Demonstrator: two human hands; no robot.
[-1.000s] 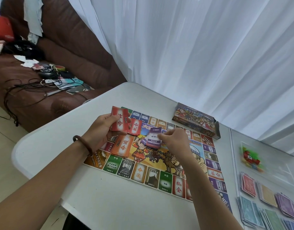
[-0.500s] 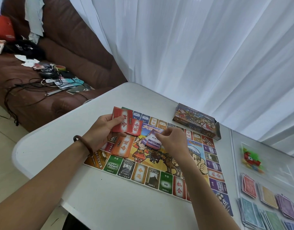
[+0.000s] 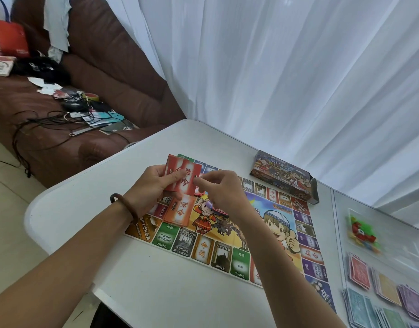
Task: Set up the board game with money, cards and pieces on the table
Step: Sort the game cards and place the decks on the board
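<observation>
The left hand (image 3: 154,187) grips a small fan of red cards (image 3: 183,175) over the far-left corner of the game board (image 3: 272,223), their long edges running away from the person, and an orange card pile (image 3: 180,210) lies on the board just nearer along the same line. The right hand (image 3: 223,194) curls its fingers at the fan's right edge, but I cannot tell whether they pinch a card. Further right the game box (image 3: 283,177) lies flat with its end flap open and its contents hidden, and a clear bag (image 3: 362,233) holds red and green pieces beyond the stacks of paper money (image 3: 383,288).
</observation>
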